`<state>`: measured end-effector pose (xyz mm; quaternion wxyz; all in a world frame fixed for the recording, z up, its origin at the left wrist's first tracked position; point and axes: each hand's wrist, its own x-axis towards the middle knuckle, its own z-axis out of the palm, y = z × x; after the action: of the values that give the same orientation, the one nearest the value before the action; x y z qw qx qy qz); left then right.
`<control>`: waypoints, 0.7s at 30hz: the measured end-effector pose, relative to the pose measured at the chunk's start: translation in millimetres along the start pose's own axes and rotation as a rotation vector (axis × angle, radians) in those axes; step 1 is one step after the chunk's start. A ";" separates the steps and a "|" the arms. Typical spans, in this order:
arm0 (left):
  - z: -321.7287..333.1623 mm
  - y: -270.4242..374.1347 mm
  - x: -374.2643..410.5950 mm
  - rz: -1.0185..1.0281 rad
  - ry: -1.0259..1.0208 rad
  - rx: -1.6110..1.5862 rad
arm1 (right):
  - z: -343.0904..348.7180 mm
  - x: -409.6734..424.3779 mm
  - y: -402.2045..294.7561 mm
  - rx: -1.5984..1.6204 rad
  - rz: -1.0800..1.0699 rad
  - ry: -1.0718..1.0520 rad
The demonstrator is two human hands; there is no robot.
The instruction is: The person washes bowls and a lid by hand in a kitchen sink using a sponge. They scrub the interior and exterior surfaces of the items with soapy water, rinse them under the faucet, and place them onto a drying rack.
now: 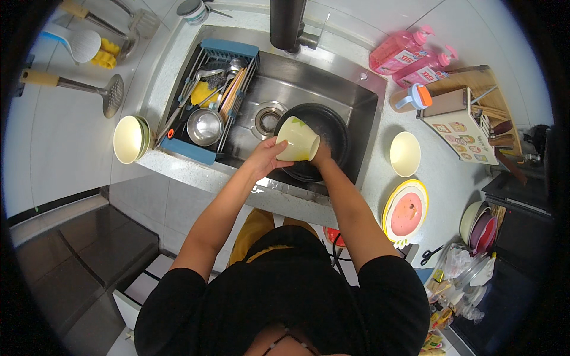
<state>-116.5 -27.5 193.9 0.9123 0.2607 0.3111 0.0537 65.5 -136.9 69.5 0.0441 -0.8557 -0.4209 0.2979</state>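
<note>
My left hand (268,156) holds a pale yellow bowl (297,141) with green and yellow markings, thumb on its outer wall. The bowl lies tipped on its side, its mouth turned to the right. Beneath it a round black pan (335,122) rests in the stainless steel sink (307,71). My right hand (322,153) is down at the bowl's mouth, over the pan. Its fingers are hidden behind the bowl, so whether they grip anything does not show.
A drying basket (189,151) with cutlery and a metal bowl spans the sink's left side. Stacked bowls (128,139) stand left. On the right counter are a bowl (405,154), plates (406,213), a jug (407,98), pink soap bottles (397,51) and a knife holder (458,129). A black faucet (287,26) overhangs.
</note>
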 end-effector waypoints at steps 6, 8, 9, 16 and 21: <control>-2.3 -4.7 1.0 0.006 0.006 0.090 | -76.7 -19.5 -22.6 1.004 0.231 0.002; 3.1 -6.0 6.8 0.011 0.028 0.163 | -90.5 -38.2 -21.7 0.995 -0.043 0.222; 6.8 -6.5 9.1 0.017 0.042 0.197 | -96.4 -47.8 -21.8 0.979 -0.183 0.328; 55.4 0.8 14.3 0.164 0.007 0.274 | -140.2 -127.8 -86.7 0.278 -0.560 0.588; 77.5 4.0 4.8 0.256 -0.007 0.326 | -151.8 -134.9 -104.6 0.143 -0.460 0.799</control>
<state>-66.2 -57.0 245.3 0.8448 0.4426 0.2769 0.1175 12.8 -143.8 291.6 0.3264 -0.7827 -0.5280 -0.0445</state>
